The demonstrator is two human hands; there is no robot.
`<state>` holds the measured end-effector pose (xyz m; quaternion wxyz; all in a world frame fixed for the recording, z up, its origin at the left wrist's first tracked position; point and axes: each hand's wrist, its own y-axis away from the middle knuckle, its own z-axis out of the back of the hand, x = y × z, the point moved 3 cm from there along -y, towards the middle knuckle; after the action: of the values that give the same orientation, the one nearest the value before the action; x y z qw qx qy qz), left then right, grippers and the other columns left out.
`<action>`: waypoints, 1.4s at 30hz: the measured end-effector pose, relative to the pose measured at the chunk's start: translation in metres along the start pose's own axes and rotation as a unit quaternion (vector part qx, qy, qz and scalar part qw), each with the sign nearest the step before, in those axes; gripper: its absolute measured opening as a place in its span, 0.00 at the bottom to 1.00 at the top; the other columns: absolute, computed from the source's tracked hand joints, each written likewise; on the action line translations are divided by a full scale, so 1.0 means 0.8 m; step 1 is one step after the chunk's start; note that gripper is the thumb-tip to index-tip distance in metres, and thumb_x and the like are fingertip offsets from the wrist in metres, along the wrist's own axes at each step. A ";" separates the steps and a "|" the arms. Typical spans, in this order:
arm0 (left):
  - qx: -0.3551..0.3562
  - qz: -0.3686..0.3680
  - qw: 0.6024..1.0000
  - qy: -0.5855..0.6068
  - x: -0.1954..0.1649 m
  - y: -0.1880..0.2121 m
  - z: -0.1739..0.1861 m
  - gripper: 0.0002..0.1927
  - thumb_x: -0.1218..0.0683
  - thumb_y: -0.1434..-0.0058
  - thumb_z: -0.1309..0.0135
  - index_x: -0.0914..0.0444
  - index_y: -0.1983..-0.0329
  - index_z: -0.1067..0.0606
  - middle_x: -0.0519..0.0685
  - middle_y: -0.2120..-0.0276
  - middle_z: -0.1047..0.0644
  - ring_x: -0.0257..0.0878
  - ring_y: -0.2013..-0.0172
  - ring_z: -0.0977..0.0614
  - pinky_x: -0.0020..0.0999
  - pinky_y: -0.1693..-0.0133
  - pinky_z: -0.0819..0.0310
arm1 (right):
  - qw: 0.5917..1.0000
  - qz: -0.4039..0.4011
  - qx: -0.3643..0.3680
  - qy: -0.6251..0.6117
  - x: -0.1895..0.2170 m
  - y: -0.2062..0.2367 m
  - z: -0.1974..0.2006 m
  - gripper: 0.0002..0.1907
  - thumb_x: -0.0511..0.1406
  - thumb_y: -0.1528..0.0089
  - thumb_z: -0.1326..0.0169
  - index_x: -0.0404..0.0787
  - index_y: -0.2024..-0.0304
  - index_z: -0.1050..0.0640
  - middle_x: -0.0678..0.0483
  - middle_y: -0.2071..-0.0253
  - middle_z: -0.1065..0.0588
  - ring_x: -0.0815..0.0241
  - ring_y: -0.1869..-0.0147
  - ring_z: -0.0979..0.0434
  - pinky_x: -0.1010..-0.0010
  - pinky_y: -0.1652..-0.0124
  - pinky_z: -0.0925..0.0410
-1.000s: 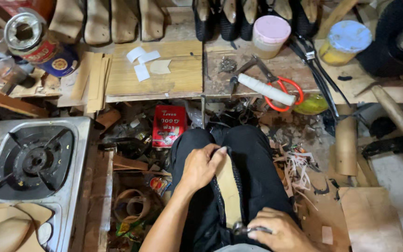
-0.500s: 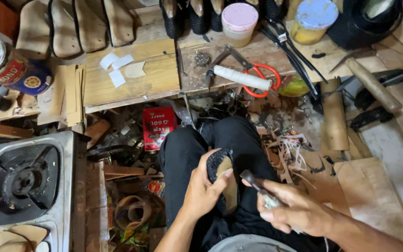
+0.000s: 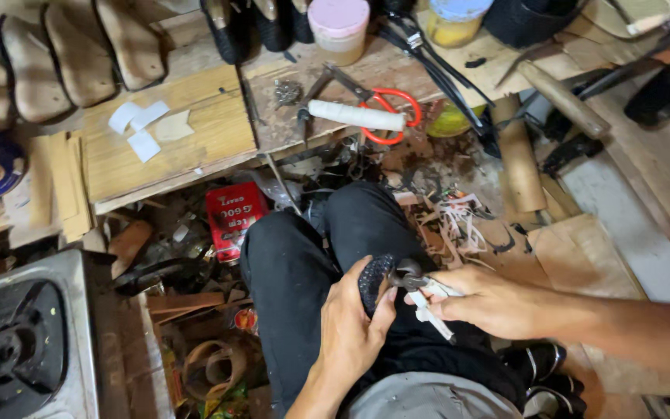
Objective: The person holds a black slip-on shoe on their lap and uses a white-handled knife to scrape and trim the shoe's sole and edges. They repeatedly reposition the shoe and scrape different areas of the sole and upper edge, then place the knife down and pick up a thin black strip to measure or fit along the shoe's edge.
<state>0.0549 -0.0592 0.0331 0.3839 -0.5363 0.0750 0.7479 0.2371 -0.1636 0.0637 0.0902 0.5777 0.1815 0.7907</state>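
Observation:
I sit with my legs in black trousers [image 3: 296, 271] stretched out on the floor. My left hand [image 3: 354, 322] grips a dark shoe [image 3: 374, 279] resting on my lap, toe end pointing up. My right hand [image 3: 486, 299] holds a pair of pincers [image 3: 420, 289] with white-wrapped handles. The pincer jaws touch the shoe's upper edge, right next to my left thumb.
A low wooden bench [image 3: 195, 140] ahead carries red-handled scissors [image 3: 385, 112], a white-wrapped tool [image 3: 354, 116], a pink-lidded tub [image 3: 339, 27], a blue-lidded jar [image 3: 459, 19] and rows of soles [image 3: 63, 62]. A gas stove [image 3: 17, 349] stands left. A red box [image 3: 234, 213] and scraps litter the floor.
My right hand rose from my lap with the pincers and brought their jaws to the shoe's edge. The left hand turned the shoe more upright. The view shifted left and down.

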 end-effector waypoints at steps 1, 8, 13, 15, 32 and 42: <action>0.006 -0.015 1.000 -0.009 -0.002 0.001 -0.004 0.26 0.56 0.40 0.38 0.66 0.40 0.29 0.61 0.54 0.19 0.60 0.54 0.17 0.48 0.51 0.24 | 0.999 -0.020 0.013 0.048 0.003 0.003 0.006 0.13 0.35 0.41 0.48 0.38 0.55 0.21 0.55 0.66 0.21 0.64 0.60 0.24 0.68 0.58 0.30; 0.035 -0.056 0.997 -0.041 -0.013 0.004 -0.023 0.26 0.55 0.40 0.38 0.68 0.41 0.30 0.61 0.55 0.19 0.60 0.56 0.18 0.50 0.51 0.26 | 0.967 0.027 0.026 0.251 0.027 0.029 0.041 0.16 0.37 0.37 0.48 0.37 0.49 0.23 0.47 0.61 0.20 0.48 0.56 0.21 0.58 0.55 0.31; 0.002 -0.057 0.998 -0.010 -0.004 0.008 -0.004 0.26 0.55 0.38 0.40 0.69 0.39 0.31 0.62 0.53 0.20 0.61 0.53 0.18 0.49 0.50 0.26 | 0.921 0.131 -0.164 0.327 0.033 0.019 -0.003 0.19 0.36 0.40 0.45 0.35 0.48 0.24 0.44 0.62 0.21 0.41 0.58 0.21 0.53 0.59 0.30; -0.025 -0.049 0.998 0.017 0.001 0.007 0.008 0.26 0.56 0.37 0.40 0.69 0.38 0.31 0.63 0.53 0.20 0.61 0.52 0.18 0.48 0.49 0.25 | 0.900 0.121 -0.225 0.353 0.032 -0.002 -0.029 0.17 0.36 0.40 0.43 0.37 0.49 0.23 0.44 0.65 0.21 0.41 0.64 0.20 0.53 0.65 0.29; -0.052 -0.034 0.998 0.012 0.026 -0.024 0.133 0.27 0.48 0.22 0.64 0.64 0.25 0.37 0.59 0.36 0.27 0.52 0.37 0.24 0.41 0.37 0.32 | 0.838 0.243 -0.117 0.474 0.141 -0.112 -0.015 0.31 0.34 0.48 0.39 0.41 0.40 0.25 0.48 0.66 0.25 0.43 0.70 0.21 0.54 0.71 0.28; 0.031 0.238 0.945 0.224 0.026 -0.034 0.141 0.24 0.48 0.27 0.64 0.63 0.32 0.36 0.53 0.64 0.19 0.41 0.77 0.14 0.33 0.74 0.19 | 0.824 0.304 -0.207 0.430 0.097 -0.122 -0.075 0.33 0.28 0.47 0.44 0.32 0.38 0.29 0.45 0.65 0.28 0.45 0.69 0.22 0.59 0.69 0.27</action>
<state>-0.0139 0.0291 0.0700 0.1844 -0.6440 0.3078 0.6757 0.1496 -0.0574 0.0779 -0.1249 0.1727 -0.1511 0.9653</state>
